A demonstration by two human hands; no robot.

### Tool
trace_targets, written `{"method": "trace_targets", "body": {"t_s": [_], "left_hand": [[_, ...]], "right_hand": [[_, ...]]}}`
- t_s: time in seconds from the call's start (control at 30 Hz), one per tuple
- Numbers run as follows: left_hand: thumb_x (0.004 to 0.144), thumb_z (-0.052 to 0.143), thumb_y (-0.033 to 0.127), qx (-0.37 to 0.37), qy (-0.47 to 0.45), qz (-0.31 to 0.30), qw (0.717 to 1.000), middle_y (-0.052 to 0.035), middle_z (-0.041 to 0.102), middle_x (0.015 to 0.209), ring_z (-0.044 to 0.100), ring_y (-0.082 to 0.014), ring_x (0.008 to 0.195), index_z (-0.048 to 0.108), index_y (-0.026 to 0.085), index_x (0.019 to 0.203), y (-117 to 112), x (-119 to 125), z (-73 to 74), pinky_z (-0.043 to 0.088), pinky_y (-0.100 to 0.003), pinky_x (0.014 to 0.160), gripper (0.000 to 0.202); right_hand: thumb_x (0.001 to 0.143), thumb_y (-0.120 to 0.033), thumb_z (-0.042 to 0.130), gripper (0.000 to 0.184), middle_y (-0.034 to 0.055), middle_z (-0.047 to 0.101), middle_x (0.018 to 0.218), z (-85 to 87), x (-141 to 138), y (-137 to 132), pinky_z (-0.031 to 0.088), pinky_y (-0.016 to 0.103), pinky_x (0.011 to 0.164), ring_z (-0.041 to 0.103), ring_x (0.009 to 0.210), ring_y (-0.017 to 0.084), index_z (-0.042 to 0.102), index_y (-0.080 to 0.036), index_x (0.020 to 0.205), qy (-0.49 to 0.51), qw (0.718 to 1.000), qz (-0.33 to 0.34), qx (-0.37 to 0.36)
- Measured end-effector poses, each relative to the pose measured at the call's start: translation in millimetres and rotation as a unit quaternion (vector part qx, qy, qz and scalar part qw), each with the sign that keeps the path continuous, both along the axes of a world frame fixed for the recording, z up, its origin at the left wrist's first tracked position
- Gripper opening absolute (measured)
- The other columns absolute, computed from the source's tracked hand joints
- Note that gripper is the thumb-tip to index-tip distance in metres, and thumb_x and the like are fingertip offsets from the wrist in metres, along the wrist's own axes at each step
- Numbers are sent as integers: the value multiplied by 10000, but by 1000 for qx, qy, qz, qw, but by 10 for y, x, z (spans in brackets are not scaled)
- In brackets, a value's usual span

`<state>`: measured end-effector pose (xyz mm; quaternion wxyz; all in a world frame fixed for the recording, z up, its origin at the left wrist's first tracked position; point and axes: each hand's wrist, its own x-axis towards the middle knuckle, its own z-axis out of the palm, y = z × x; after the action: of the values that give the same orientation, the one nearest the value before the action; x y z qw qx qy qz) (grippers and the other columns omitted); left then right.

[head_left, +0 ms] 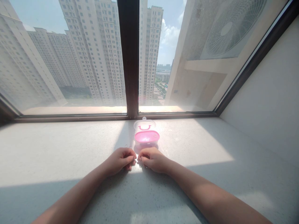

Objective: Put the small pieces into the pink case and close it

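Left hand [120, 161] and right hand [153, 159] are pinching something tiny together on the sill [210, 149], just before the open pink box [146, 136]; next move calls for fine fingertip control.

Beyond where I'm working, a pale speckled sill [70, 149] meets a dark-framed window [129, 62]. Sunlight falls across it. Outside I see tall apartment towers [93, 46] and, rightward, a fan unit [231, 28].

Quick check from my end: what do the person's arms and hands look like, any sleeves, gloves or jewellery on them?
Both forearms are bare as far as the frame shows, with no sleeve edge in view. The left hand and right hand wear no gloves. No watch, bracelet or ring shows. Sunlight falls across the hands; the forearms lie in shadow.
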<state>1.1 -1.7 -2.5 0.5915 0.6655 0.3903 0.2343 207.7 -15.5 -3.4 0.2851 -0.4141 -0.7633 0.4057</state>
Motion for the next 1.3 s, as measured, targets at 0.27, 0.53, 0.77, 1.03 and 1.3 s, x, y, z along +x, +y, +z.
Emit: {"method": "trace_targets", "body": {"t_s": [0.27,0.53,0.77,1.03,1.3], "left_hand": [[819,518,256,0,-1,0,1000,-27,619,706,553,-102,544,605,115,806,4,5,6,436,-223,520,166],[810,524,257,-2,-2,2,1000,-27,620,702,554,-104,540,605,118,797,-10,4,5,434,-224,518,161],[807,518,247,-1,1,1,1000,-30,616,698,553,-105,541,602,115,798,-12,9,25,436,-226,518,157],[803,515,246,3,8,1,1000,-30,618,696,556,-105,545,606,116,794,-23,13,46,440,-226,525,159],[796,529,269,1,7,3,1000,-30,620,696,554,-107,542,608,119,793,-15,15,45,435,-227,521,170]], "right_hand": [[769,-90,500,177,-34,559,541,9,0,-3,367,174,491,476,488,73,664,-154,764,0,1000,0,-2],[773,-92,500,172,-36,560,539,-12,3,5,368,172,491,476,481,70,660,-155,772,-1,1000,-1,-3],[774,-90,497,173,-36,562,537,-13,1,-1,373,173,497,483,483,72,657,-156,771,-1,1000,-1,0],[768,-85,496,179,-38,560,537,-1,3,8,372,167,489,478,477,68,661,-155,765,-3,1000,-3,1],[773,-92,496,177,-33,562,544,-2,-1,2,375,174,494,482,484,72,664,-149,776,-2,1000,0,-4]]}}
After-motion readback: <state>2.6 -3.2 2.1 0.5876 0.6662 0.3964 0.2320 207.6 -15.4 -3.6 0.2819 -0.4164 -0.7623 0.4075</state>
